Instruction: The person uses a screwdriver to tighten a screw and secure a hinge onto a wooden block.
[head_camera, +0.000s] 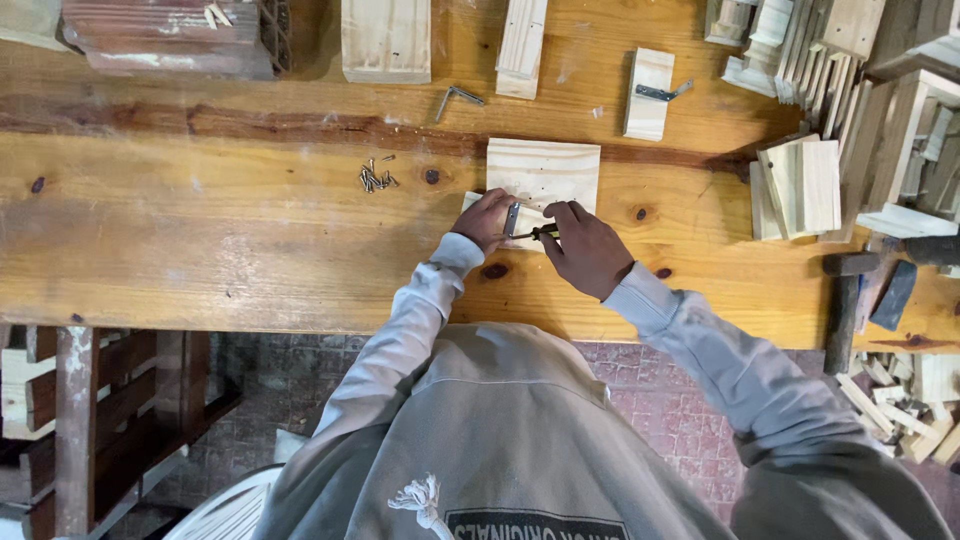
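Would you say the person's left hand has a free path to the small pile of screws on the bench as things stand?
Probably yes. The pile of screws lies on bare wooden bench up and to the left of the left hand, with nothing between them. That hand is pressing a metal bracket onto the pine board, so it must let go first.

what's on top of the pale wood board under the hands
A small metal bracket lies on the pale wood board, steadied by the left hand. The right hand holds a thin tool there; its tip is covered.
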